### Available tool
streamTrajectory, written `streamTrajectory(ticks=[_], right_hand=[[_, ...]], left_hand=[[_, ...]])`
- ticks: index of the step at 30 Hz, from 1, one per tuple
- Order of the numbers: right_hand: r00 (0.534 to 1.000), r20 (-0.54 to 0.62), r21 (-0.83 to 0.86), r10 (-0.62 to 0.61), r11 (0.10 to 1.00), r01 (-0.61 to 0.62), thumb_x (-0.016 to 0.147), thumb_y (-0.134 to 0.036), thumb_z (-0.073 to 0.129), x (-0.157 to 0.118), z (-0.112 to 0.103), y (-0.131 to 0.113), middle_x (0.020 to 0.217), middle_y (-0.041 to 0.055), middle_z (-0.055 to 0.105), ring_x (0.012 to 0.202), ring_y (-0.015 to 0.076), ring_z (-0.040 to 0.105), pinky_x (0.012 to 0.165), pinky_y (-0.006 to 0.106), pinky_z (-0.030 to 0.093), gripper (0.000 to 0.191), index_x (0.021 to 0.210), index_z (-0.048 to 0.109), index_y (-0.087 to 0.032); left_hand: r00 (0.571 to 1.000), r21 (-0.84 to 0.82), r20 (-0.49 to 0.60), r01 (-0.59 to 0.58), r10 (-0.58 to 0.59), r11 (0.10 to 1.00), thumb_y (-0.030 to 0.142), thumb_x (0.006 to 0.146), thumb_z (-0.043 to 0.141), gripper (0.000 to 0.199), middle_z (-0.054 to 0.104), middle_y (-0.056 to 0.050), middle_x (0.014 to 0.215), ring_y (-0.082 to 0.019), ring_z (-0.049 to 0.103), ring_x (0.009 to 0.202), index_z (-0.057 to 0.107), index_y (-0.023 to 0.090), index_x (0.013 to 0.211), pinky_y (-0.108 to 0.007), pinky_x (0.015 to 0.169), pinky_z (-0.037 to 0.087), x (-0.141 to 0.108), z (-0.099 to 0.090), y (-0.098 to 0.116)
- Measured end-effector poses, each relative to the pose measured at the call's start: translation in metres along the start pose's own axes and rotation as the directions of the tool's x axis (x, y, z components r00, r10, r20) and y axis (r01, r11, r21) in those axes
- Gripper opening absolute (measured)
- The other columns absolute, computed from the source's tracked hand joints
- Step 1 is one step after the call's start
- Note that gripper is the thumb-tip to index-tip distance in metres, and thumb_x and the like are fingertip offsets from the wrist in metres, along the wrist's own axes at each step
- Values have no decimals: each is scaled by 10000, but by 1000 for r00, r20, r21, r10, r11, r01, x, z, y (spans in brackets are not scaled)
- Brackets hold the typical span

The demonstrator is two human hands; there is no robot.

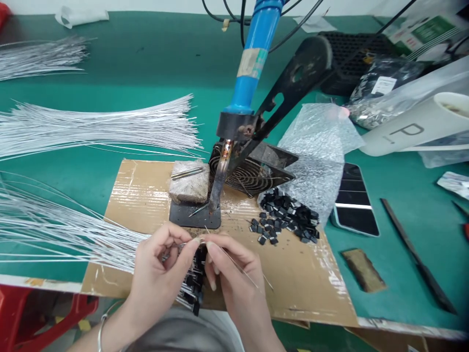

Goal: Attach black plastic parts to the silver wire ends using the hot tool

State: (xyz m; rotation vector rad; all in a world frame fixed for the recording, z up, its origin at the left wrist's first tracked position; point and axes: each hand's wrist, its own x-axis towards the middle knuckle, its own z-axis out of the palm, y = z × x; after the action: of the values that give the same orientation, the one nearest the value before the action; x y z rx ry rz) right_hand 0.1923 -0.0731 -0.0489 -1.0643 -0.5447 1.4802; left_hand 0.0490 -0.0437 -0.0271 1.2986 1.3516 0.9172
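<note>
My left hand (164,274) and my right hand (234,274) meet fingertip to fingertip over the cardboard's front part. Thin wires stick out from the pinched fingers of my right hand toward the lower right. Whatever my left thumb and index finger pinch is too small to make out. Below and between the hands hangs a bunch of black connectors (194,283) on wires. A bundle of pale wires (106,239) runs in from the left, behind my left hand. Loose black connectors (289,215) lie heaped on the cardboard (286,283) to the right.
A blue-handled soldering iron (251,68) on a black bracket points down at a black plate (176,215). Beside it are a sponge block (190,183) and a fan (245,171). Bubble wrap (311,146), a phone (357,200), a cup (406,129) and a file (417,254) lie right.
</note>
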Motion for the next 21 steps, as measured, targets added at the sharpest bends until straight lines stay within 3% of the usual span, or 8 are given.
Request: streamTrajectory(ticks=[13,17,21], right_hand=[[998,-37,111,59,992,-54,852,-420,869,1,5,0,578,-45,567,445,55,418,445,206,321,218,771,826,-222],[998,-45,106,47,993,-42,860,-419,863,2,5,2,570,-51,551,431,43,406,429,194,306,217,772,831,-223],[999,-19,63,26,998,-25,882,-468,836,2,2,2,717,-21,631,424,33,446,398,195,308,221,912,870,-252]], left_hand=[[999,61,-31,-40,42,997,321,976,706,207,565,39,623,-92,411,521,650,199,818,-216,482,310,-4,3,-6],[998,52,-42,-36,38,998,335,977,705,208,597,25,641,-95,439,523,658,196,830,-219,479,320,-5,4,-9],[999,29,-41,-25,26,999,345,977,705,212,627,17,656,-96,467,520,660,198,831,-213,474,330,-4,3,-9]])
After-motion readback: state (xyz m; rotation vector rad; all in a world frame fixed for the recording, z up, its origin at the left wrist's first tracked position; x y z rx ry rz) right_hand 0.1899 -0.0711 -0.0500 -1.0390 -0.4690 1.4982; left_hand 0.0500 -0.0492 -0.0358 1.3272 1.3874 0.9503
